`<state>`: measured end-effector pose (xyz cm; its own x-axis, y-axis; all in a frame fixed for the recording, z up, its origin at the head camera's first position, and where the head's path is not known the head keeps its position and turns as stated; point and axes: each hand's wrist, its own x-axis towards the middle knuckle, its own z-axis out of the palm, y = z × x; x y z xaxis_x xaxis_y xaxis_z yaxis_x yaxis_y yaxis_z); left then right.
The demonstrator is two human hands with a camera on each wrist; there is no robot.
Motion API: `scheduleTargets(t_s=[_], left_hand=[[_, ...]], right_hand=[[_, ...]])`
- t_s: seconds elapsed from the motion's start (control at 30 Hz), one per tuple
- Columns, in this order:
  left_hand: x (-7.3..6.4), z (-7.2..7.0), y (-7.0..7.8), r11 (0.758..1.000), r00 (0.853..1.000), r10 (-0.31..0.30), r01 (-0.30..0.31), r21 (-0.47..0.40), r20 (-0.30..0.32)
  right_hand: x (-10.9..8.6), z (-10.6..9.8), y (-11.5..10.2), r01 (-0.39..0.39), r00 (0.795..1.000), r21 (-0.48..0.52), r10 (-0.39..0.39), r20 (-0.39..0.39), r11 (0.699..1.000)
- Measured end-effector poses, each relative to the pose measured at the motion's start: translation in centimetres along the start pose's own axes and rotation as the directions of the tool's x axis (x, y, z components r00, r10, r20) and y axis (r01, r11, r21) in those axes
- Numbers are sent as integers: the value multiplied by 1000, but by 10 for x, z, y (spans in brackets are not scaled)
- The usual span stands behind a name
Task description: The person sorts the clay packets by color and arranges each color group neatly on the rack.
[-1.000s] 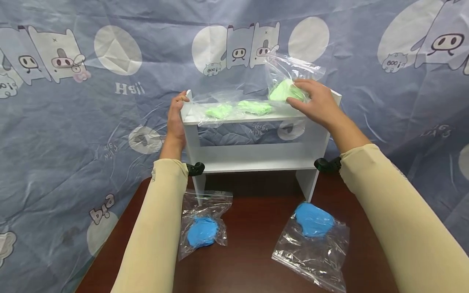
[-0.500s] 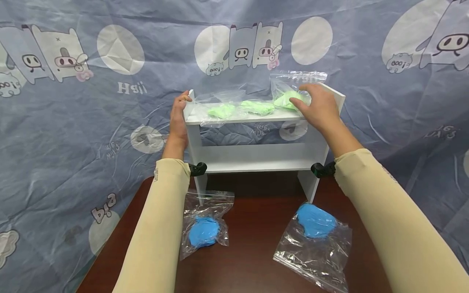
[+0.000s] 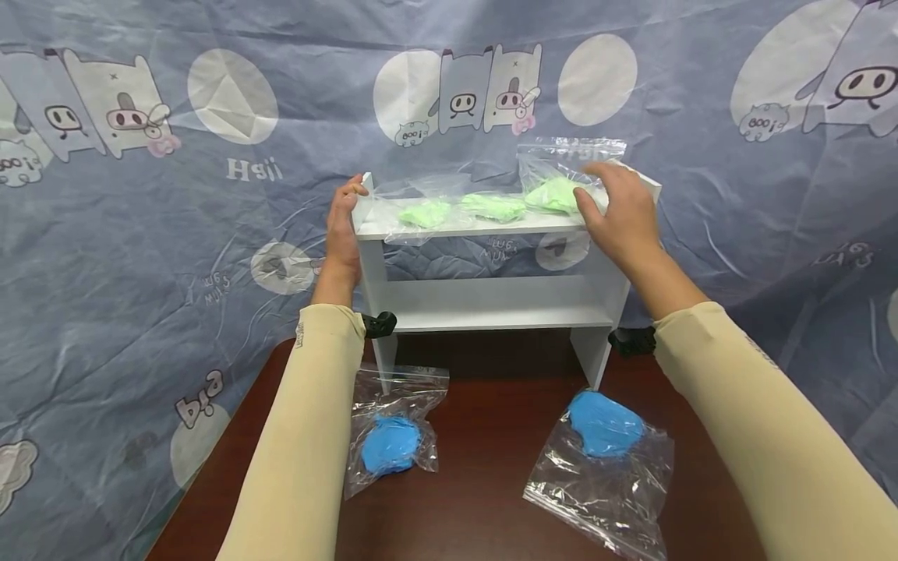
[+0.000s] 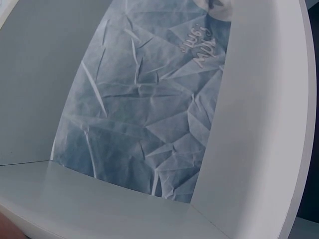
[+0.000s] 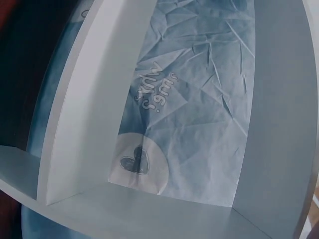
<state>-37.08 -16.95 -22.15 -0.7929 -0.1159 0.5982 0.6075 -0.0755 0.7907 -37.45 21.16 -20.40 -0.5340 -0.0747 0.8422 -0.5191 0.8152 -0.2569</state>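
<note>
A white two-tier shelf [image 3: 491, 304] stands on the table. My left hand [image 3: 342, 230] grips the upper end of its left side panel, fingers hooked over the edge. Three clear zip bags lie in a row on the top board: a left one with a light green lump [image 3: 425, 213], a middle green one [image 3: 493, 206] and a right green one [image 3: 553, 195], whose zip end stands up against the backdrop. Beside that right bag is my right hand [image 3: 624, 214], thumb and fingers spread apart and holding nothing. Both wrist views show mostly the shelf's inner panels [image 4: 259, 114].
On the dark red-brown table [image 3: 484, 467] lie two more zip bags, a left blue one [image 3: 390, 444] and a right blue one [image 3: 606, 425], in front of the shelf's legs. A printed blue-grey cloth [image 3: 140, 312] hangs close behind.
The right green bag has come down onto the top board from my right hand. That hand has let go and drawn slightly right. My left hand keeps its grip on the panel.
</note>
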Motion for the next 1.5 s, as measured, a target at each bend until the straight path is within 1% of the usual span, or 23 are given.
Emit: scheduleTargets(t_s=[0.13, 0.23, 0.33, 0.4, 0.5, 0.57, 0.67, 0.73, 0.8, 0.9, 1.1, 1.33, 1.43, 1.5], left_hand=[[2, 0, -1, 999, 1000, 8, -8, -33, 5], [3, 1, -1, 998, 1000, 20, -19, -64, 9], [3, 1, -2, 997, 1000, 24, -24, -71, 1], [3, 0, -1, 997, 1000, 24, -25, -70, -5], [2, 0, -2, 998, 1000, 19, -19, -60, -8], [4, -2, -7, 999, 1000, 11, -11, -49, -7], [10, -6, -18, 1000, 1000, 4, -5, -31, -7], [14, -8, -26, 999, 1000, 7, -8, -34, -10], [16, -8, -29, 999, 1000, 13, -14, -37, -15], [17, -8, -31, 999, 1000, 22, -23, -41, -22], [15, -7, -29, 999, 1000, 22, -23, -44, -21], [4, -1, -7, 998, 1000, 16, -16, -55, -6], [1, 1, -2, 998, 1000, 18, -19, -55, -5], [1, 2, -1, 999, 1000, 19, -20, -50, -6]], right_hand=[[-1, -3, 0, 46, 995, 40, -42, -95, 998], [0, -6, -1, 102, 980, 72, -88, -177, 992], [0, -9, -2, 139, 966, 88, -116, -231, 986], [-1, -11, -2, 149, 961, 97, -121, -249, 984], [-1, -13, -2, 143, 959, 115, -109, -260, 983], [-3, -15, -1, 136, 959, 120, -101, -264, 983], [-7, -16, 1, 123, 956, 132, -82, -282, 984], [-10, -17, 2, 117, 952, 143, -69, -299, 983], [-14, -18, 2, 113, 947, 152, -60, -315, 982], [-21, -21, -3, 108, 945, 151, -55, -322, 983], [-39, -27, 3, 107, 956, 141, -63, -286, 984], [-66, -34, 7, 105, 967, 135, -70, -246, 985], [-78, -36, 10, 88, 972, 132, -56, -230, 987], [-87, -36, 12, 76, 975, 124, -48, -218, 989]])
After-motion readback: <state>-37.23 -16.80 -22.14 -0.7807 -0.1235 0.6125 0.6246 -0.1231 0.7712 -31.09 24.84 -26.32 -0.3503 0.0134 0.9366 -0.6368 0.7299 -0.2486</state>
